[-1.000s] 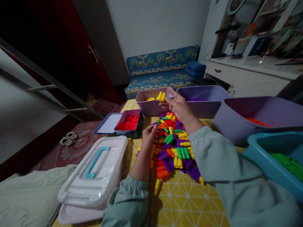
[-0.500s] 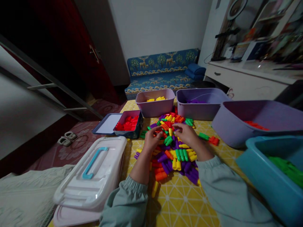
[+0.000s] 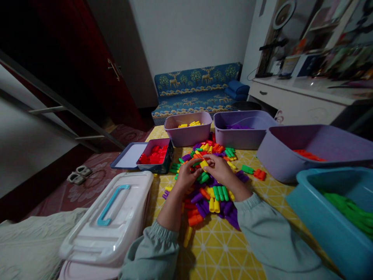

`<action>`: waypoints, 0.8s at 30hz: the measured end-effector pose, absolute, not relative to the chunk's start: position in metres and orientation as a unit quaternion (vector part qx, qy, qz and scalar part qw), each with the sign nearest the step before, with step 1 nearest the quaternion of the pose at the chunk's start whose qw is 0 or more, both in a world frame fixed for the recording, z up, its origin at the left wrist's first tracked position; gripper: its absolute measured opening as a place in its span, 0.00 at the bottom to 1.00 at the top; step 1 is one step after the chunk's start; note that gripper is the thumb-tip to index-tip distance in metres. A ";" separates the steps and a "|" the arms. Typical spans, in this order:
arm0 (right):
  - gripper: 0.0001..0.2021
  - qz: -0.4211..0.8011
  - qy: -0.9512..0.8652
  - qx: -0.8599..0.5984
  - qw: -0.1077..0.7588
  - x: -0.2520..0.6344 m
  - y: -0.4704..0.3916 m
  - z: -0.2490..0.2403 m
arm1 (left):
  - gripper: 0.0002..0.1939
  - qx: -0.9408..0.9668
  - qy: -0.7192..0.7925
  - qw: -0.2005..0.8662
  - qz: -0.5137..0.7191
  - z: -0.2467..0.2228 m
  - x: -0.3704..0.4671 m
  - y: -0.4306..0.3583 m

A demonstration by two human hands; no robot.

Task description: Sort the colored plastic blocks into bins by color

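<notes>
Over a heap of bullet-shaped plastic building blocks [image 3: 199, 197] in red, orange, yellow, green and purple, my two hands meet. A yellow building block [image 3: 204, 165] is pinched between them. My left hand [image 3: 187, 175] has its thumb and fingertips on the block's left side. From the right, my right hand [image 3: 220, 169] grips the same block with thumb and bent fingers. Part of the block is hidden by the fingers. Just below lies a joined green block row [image 3: 220, 193], with a yellow pair [image 3: 214, 205] beside it.
Behind the heap stand a pink bin [image 3: 188, 134] with yellow blocks and a purple bin [image 3: 241, 138] with purple ones. A larger lilac bin [image 3: 276, 159] and a teal bin [image 3: 309, 206] line the right. At left are a box of red blocks [image 3: 154, 170] and a lidded clear container [image 3: 113, 214].
My hands have come together, and the fingers of both are now on a yellow block. Earlier they were apart above the heap. The whole view has shifted slightly.
</notes>
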State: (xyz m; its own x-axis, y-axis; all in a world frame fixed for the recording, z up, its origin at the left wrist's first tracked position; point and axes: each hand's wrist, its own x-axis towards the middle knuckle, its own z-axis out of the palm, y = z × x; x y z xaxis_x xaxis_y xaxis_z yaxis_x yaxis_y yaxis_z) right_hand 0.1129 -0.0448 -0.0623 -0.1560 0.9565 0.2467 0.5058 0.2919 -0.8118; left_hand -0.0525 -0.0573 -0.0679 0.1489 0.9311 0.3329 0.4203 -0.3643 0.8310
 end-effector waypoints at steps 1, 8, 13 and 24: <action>0.21 0.297 -0.701 -0.521 0.387 0.113 -0.045 -0.062 | 0.17 0.686 0.491 0.295 0.448 -0.068 -0.053 -0.057; 0.10 0.359 -0.669 -0.520 0.391 0.111 -0.053 -0.043 | 0.23 0.590 0.500 0.422 0.473 -0.060 -0.056 -0.058; 0.07 0.388 -0.649 -0.519 0.398 0.114 -0.051 -0.039 | 0.32 0.563 0.516 0.416 0.493 -0.063 -0.060 -0.056; 0.11 0.409 -0.627 -0.556 0.361 0.116 -0.049 -0.049 | 0.20 0.730 0.464 0.291 0.410 -0.066 -0.056 -0.058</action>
